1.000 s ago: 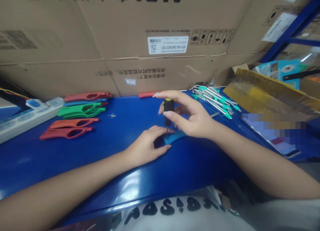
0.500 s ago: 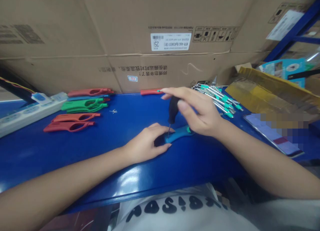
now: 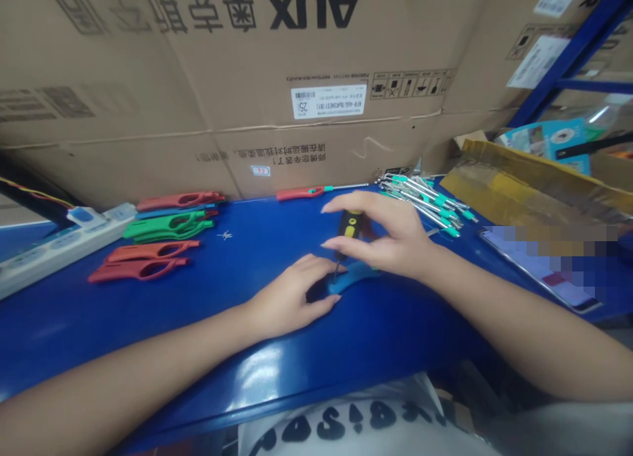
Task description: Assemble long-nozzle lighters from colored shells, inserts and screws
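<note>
A blue utility lighter (image 3: 357,276) lies on the table in front of me. My left hand (image 3: 284,298) is closed round its near end, thumb on one side and fingers on the other. In my right hand (image 3: 395,232) is a black and yellow screwdriver (image 3: 351,227), with its handle between thumb and fingers. The screwdriver stands nearly upright, and its thin shaft comes down onto the lighter beside my left fingertips. My right hand hides part of the lighter's far end.
Red, orange, green and blue lighter shells (image 3: 168,225) lie at left beside a white power strip (image 3: 69,248). Small screws (image 3: 225,235) are near them. A red lighter (image 3: 299,193) and metal lighter rods (image 3: 430,202) lie at the back. A phone (image 3: 539,271) is at right, before a cardboard box (image 3: 222,80).
My right fingers have shifted on the screwdriver, and yellow parts of its handle now show. The red lighter's metal rod is uncovered. The view has tilted up slightly; my left hand keeps its grip.
</note>
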The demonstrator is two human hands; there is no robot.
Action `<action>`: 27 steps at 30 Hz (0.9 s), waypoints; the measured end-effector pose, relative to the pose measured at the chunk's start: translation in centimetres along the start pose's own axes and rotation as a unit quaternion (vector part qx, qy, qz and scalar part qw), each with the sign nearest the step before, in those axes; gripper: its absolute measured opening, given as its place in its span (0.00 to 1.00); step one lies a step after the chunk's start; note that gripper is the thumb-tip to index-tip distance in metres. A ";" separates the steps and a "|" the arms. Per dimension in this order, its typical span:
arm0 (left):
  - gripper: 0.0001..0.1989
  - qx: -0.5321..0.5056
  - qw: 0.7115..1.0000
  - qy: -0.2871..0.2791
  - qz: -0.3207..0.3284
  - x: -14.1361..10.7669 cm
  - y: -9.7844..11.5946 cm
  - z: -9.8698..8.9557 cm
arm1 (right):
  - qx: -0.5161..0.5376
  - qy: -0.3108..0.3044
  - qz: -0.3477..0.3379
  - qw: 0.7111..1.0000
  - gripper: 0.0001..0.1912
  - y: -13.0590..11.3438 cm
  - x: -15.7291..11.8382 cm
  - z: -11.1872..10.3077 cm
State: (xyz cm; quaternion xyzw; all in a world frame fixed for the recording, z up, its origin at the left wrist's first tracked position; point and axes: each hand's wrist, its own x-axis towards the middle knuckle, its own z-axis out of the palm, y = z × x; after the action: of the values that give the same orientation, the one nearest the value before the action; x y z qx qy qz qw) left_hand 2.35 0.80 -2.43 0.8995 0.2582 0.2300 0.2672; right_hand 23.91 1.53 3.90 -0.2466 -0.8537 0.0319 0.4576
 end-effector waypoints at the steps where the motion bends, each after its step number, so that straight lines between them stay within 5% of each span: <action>1: 0.18 -0.001 1.000 -0.001 -0.001 0.0 0.0 0.0 | -0.021 0.009 -0.013 1.000 0.20 0.1 0.0 0.0; 6: 0.16 -0.006 1.000 -0.007 -0.003 0.1 0.1 -0.1 | 0.094 -0.060 0.069 0.991 0.20 0.5 0.0 0.1; 11: 0.16 -0.005 1.000 0.003 0.003 0.0 0.0 -0.1 | 0.017 0.002 0.021 1.000 0.20 0.7 0.0 -0.2; 16: 0.15 -0.005 1.000 -0.008 -0.002 0.1 0.1 -0.1 | 0.178 -0.081 0.087 0.977 0.19 0.1 0.4 -0.3; 20: 0.16 -0.002 1.000 -0.003 -0.003 0.1 0.1 -0.1 | 0.036 0.017 0.012 0.999 0.15 0.1 0.4 -0.4; 25: 0.16 -0.004 1.000 -0.009 -0.004 0.1 0.1 -0.1 | 0.097 -0.082 0.061 0.990 0.22 0.1 0.1 -0.2; 27: 0.16 -0.005 1.000 -0.010 -0.003 0.1 0.0 -0.1 | 0.108 -0.076 0.059 0.989 0.20 0.3 0.0 0.0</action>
State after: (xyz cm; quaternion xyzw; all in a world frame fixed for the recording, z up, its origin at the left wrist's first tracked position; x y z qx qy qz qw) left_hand 2.37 0.86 -2.30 0.8996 0.2571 0.2211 0.2752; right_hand 24.01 1.83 3.82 -0.2425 -0.8617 0.1696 0.4122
